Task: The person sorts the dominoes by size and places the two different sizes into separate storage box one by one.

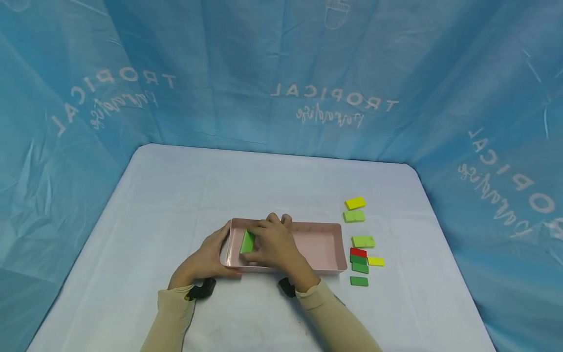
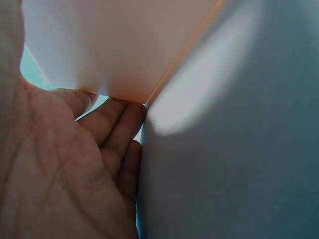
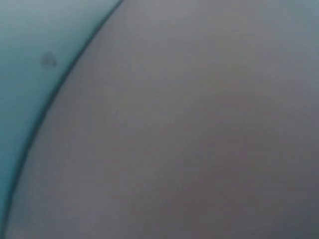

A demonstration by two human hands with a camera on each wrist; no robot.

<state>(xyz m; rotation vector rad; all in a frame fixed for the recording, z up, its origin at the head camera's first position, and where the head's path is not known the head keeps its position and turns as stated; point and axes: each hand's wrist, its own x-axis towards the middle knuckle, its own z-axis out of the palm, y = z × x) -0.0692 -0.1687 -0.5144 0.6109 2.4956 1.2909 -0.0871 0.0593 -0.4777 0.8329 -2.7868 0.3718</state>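
Observation:
A shallow pink box (image 1: 315,247) lies lengthwise in front of me on the white table. My left hand (image 1: 205,258) grips its left end, thumb along the near side and fingers at the far corner. In the left wrist view, the fingers of the left hand (image 2: 75,149) press against the box's wall (image 2: 119,45). Inside the box, near its left end, a light green rectangular block (image 1: 248,242) stands tilted. My right hand (image 1: 277,244) pinches it between thumb and fingers, which partly cover it. The right wrist view shows only a blurred pinkish surface close up.
Right of the box lie several small flat blocks: yellow (image 1: 355,203), light green (image 1: 362,242), red (image 1: 358,252), and dark green (image 1: 359,281) among them. A white cloth (image 1: 184,186) covers the table. Blue printed curtains (image 1: 246,73) hang behind and at both sides.

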